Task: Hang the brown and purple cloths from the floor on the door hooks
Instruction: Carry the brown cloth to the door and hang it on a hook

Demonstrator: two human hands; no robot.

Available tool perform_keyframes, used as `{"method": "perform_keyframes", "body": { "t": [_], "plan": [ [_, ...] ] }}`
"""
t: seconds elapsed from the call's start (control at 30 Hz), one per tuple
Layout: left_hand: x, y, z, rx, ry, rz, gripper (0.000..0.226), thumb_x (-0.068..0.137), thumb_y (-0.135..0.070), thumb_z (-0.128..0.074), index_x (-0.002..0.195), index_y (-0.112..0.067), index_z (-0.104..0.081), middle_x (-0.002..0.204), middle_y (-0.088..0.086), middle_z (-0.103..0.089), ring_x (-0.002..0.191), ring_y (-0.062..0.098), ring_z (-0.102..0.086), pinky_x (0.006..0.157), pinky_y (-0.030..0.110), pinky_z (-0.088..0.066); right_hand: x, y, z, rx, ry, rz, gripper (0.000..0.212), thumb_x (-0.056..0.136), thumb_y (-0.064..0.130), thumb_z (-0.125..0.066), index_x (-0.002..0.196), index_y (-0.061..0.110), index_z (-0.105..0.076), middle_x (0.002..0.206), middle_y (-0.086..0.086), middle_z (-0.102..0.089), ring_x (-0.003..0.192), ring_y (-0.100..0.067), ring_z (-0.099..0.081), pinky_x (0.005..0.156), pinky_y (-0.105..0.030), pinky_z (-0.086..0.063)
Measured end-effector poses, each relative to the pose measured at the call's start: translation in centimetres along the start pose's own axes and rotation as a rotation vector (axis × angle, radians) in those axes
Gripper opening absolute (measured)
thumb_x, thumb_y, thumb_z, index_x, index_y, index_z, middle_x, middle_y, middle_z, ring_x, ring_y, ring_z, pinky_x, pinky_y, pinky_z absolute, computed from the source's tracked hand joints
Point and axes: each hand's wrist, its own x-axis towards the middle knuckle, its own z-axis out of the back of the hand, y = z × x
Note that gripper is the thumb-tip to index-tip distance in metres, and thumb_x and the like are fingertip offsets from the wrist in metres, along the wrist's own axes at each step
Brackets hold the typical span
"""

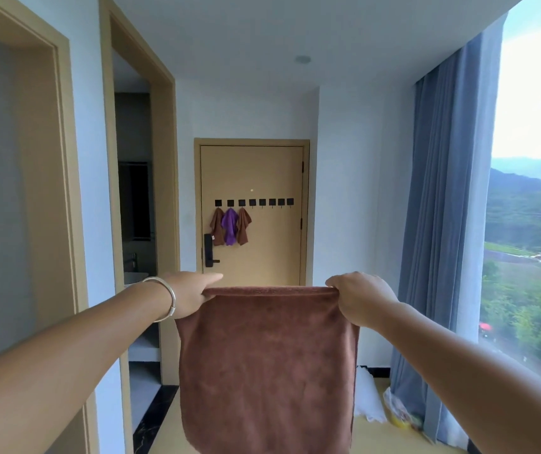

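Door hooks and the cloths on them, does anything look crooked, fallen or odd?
Nothing stands out. Three cloths hang on the door's leftmost hooks: brown, purple, brown. The other hooks are bare. Both hands hold another brown cloth spread flat.

Both arms reach forward, nearly straight, at about the same height. The left hand (190, 294) pinches one top corner of the cloth (267, 365), thumb stretched along the edge, a bangle (166, 298) on its wrist. The right hand (362, 298) has its grip curled round the other corner, knuckles up.
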Motion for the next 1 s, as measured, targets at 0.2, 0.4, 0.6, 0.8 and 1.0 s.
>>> {"method": "perform_keyframes", "body": {
  "t": [0.2, 0.4, 0.6, 0.8, 1.0],
  "plan": [
    [4.6, 2.0, -1.4, -0.039, -0.004, -0.020, 0.052, 0.101, -0.040, -0.033, 0.150, -0.045, -0.015, 0.154, -0.009, -0.035, 0.134, 0.018, -0.043, 0.099, 0.029, -0.042, 3.7, -0.3, -2.3, 0.003, -0.023, -0.006, 0.042, 0.090, 0.004, -0.030, 0.105, 0.027, -0.063, 0.099, 0.001, -0.068, 0.084, -0.020, -0.061, 0.069, -0.028, -0.043],
    [11.9, 6.0, -2.4, -0.027, -0.036, -0.060, 0.052, 0.102, -0.038, -0.033, 0.150, -0.047, -0.015, 0.155, -0.010, -0.033, 0.130, 0.016, -0.046, 0.079, 0.020, -0.041, 10.3, 0.6, -5.6, -0.049, -0.027, -0.005, 0.036, 0.083, 0.003, -0.034, 0.095, 0.025, -0.060, 0.093, 0.000, -0.067, 0.080, -0.023, -0.058, 0.064, -0.028, -0.035],
    [19.3, 10.8, -2.8, -0.005, -0.098, -0.070, 0.052, 0.102, -0.037, -0.032, 0.151, -0.044, -0.016, 0.153, -0.012, -0.032, 0.128, 0.016, -0.046, 0.083, 0.024, -0.042, 18.9, 2.1, -8.9, -0.068, -0.051, -0.012, 0.035, 0.085, 0.004, -0.033, 0.094, 0.025, -0.060, 0.092, 0.002, -0.067, 0.080, -0.020, -0.059, 0.063, -0.029, -0.036],
    [26.0, 14.1, -4.6, -0.014, -0.114, -0.068, 0.053, 0.101, -0.031, -0.033, 0.149, -0.045, -0.018, 0.149, -0.013, -0.037, 0.119, 0.017, -0.052, 0.089, 0.031, -0.050, 25.2, 2.6, -13.0, -0.095, -0.080, -0.025, 0.036, 0.087, 0.006, -0.035, 0.101, 0.027, -0.062, 0.095, 0.004, -0.068, 0.083, -0.020, -0.061, 0.066, -0.028, -0.038],
    [32.8, 15.5, -6.7, -0.014, -0.132, -0.069, 0.056, 0.099, -0.026, -0.033, 0.148, -0.049, -0.019, 0.150, -0.017, -0.035, 0.123, 0.018, -0.051, 0.091, 0.030, -0.049, 30.2, 1.4, -16.0, -0.117, -0.045, -0.034, 0.035, 0.082, 0.004, -0.034, 0.096, 0.024, -0.060, 0.093, 0.001, -0.066, 0.074, -0.022, -0.051, 0.066, -0.029, -0.035]
  ]
}}
